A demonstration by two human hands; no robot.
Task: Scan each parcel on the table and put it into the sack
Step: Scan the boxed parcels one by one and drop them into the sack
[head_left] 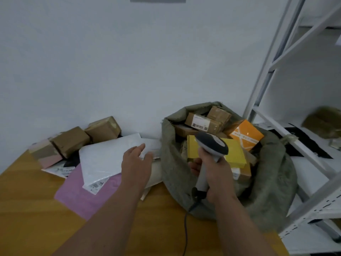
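sack: olive-green woven sack (273,182), mouth open upward, already holds boxes.
mailer: flat white plastic mailer (107,159) just left of sack, topmost on the pile; long axis runs from sack rim toward near-left, label at near end.
left hand (136,163): fingers straight, resting on mailer edge nearest sack. Lift label-up (judgement).
right hand (215,174): clenched round grey handheld barcode scanner (212,145), over sack mouth.
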